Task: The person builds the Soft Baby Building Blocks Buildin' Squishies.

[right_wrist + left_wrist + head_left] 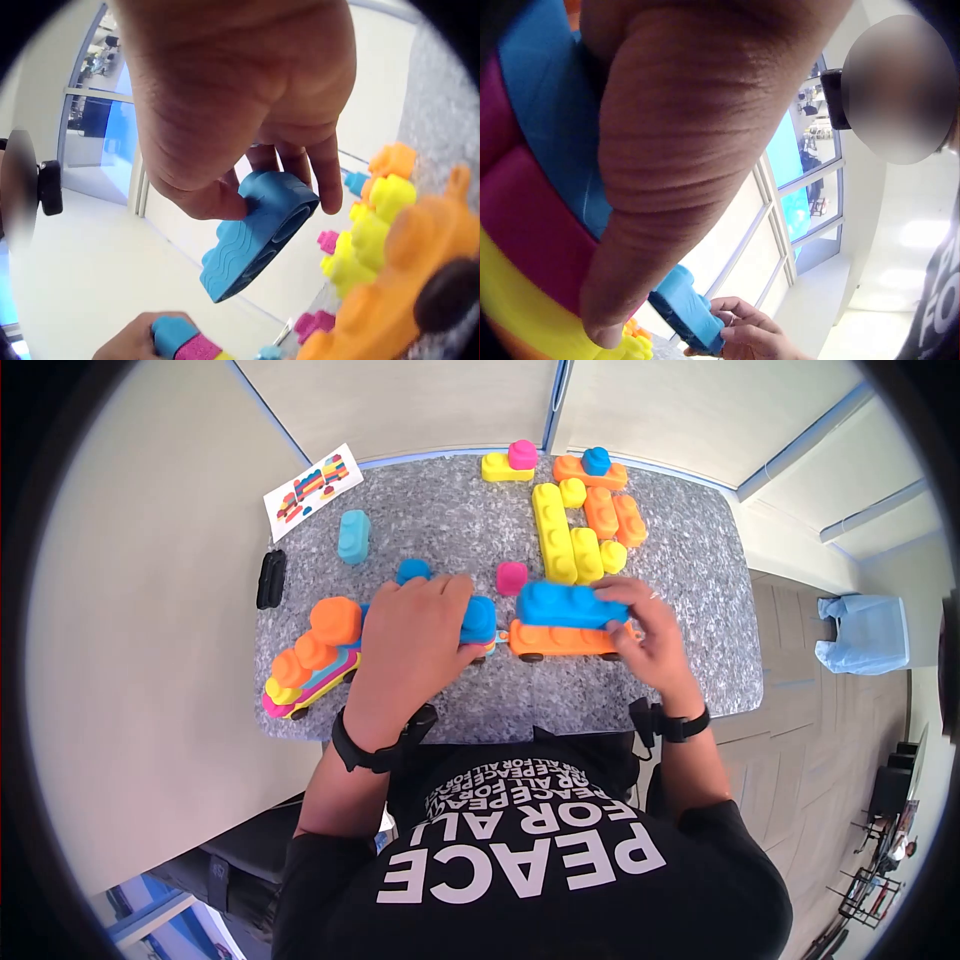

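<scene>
My right hand (655,635) pinches one end of a long blue building block (558,603), thumb on one side and fingers on the other. The block is tilted in the right wrist view, its hollow underside showing, and overlaps the orange wheeled base (560,641) in the head view. My left hand (412,645) grips the blue block (481,617) on top of the middle train car, its thumb down along the magenta and yellow layers (540,195) beneath. To the left stands a striped front car (318,682) with orange and yellow blocks.
Behind the train are a magenta block (512,577), a cluster of yellow blocks (556,535) and orange blocks (601,513). A light blue block (353,537), a black case (270,579) and a picture card (313,490) lie at the left. A wall borders the table's far edge.
</scene>
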`<state>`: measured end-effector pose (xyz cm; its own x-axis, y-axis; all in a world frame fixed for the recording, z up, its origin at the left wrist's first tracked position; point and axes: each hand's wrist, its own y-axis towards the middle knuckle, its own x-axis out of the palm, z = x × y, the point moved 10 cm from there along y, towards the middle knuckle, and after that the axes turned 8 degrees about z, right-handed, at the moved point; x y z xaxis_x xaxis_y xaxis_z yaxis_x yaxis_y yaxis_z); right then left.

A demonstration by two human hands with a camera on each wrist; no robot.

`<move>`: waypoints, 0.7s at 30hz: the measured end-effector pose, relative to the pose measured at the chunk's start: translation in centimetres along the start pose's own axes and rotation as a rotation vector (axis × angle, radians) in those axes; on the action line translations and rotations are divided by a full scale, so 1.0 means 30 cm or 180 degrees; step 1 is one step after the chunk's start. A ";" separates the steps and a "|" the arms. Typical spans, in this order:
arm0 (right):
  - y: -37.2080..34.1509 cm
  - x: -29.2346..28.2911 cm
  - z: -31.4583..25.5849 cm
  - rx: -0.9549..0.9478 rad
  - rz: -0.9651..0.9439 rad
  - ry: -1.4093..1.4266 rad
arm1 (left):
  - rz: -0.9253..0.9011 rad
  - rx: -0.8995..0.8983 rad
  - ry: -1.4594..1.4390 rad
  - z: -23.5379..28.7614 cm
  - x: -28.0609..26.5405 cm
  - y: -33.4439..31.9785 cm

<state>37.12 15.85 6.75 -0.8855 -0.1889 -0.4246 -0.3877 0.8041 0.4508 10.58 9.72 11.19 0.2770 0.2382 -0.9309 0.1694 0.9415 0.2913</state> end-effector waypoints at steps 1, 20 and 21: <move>-0.013 0.030 -0.003 -0.0044 -0.0068 0.0000 | -0.0010 -0.0014 0.0000 -0.001 0.000 -0.001; -0.060 0.116 0.033 0.0029 0.0021 -0.0673 | 0.0116 0.0026 -0.0056 0.003 -0.016 -0.004; -0.059 0.118 0.016 -0.0082 -0.0054 -0.0812 | 0.0093 0.0013 -0.0040 0.002 -0.014 -0.004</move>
<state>34.78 14.02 4.08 -0.7867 -0.0512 -0.6152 -0.4112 0.7867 0.4604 10.50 9.50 11.57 0.2937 0.2626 -0.9191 0.1648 0.9332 0.3193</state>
